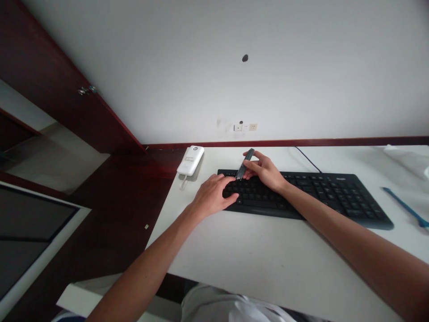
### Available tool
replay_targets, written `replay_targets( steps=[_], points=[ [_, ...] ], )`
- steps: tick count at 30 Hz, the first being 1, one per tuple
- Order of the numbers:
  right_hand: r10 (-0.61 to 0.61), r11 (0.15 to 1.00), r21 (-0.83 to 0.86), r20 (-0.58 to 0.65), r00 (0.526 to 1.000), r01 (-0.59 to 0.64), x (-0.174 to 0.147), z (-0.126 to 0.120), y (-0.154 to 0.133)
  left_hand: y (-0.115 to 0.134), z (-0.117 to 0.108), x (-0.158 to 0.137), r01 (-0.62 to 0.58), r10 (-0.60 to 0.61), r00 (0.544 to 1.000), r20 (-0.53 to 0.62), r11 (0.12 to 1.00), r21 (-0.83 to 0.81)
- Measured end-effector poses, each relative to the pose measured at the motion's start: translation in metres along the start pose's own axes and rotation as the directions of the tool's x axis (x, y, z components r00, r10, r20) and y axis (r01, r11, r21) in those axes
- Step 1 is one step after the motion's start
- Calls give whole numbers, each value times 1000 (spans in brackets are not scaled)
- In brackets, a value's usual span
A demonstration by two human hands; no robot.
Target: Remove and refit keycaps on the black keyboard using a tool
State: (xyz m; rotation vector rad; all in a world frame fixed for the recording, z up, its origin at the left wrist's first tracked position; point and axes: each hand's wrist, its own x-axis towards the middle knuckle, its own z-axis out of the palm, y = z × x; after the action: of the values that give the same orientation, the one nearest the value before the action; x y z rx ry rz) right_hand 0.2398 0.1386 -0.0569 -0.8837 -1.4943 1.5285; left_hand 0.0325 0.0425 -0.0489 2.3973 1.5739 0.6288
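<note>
A black keyboard (321,197) with a numeric pad lies across the white desk. Over its left end rests my left hand (214,193), thumb and forefinger apart, holding nothing that I can see; its forefinger reaches the lower end of a slim dark grey bar. My right hand (263,171) pinches that slim dark grey bar (245,164) between thumb and fingers, tilted above the upper left keys. Small light details show at the bar's lower tip, but its exact kind is unclear. Some keys are hidden under both hands.
On the desk's (261,255) back left corner lies a white power bank (191,160) with a short white cable. A blue slender tool (404,205) and crumpled whitish plastic (409,161) are at the right. A black cable (306,157) runs from the keyboard to the back edge.
</note>
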Motion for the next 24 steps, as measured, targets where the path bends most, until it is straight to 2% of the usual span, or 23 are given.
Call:
replay_targets(
  steps=[10, 18, 24],
  points=[
    [-33, 999, -26, 5, 999, 33, 1, 0, 3, 7, -3, 1, 23, -22, 999, 26, 1000, -18],
    [-52, 997, -59, 41, 998, 55, 0, 2, 1, 10, 7, 10, 146, -147, 989, -2, 983, -110],
    [-102, 975, -194, 25, 994, 105, -6, 6, 0, 15, 8, 13, 204, -204, 979, -13, 979, -20]
  ],
)
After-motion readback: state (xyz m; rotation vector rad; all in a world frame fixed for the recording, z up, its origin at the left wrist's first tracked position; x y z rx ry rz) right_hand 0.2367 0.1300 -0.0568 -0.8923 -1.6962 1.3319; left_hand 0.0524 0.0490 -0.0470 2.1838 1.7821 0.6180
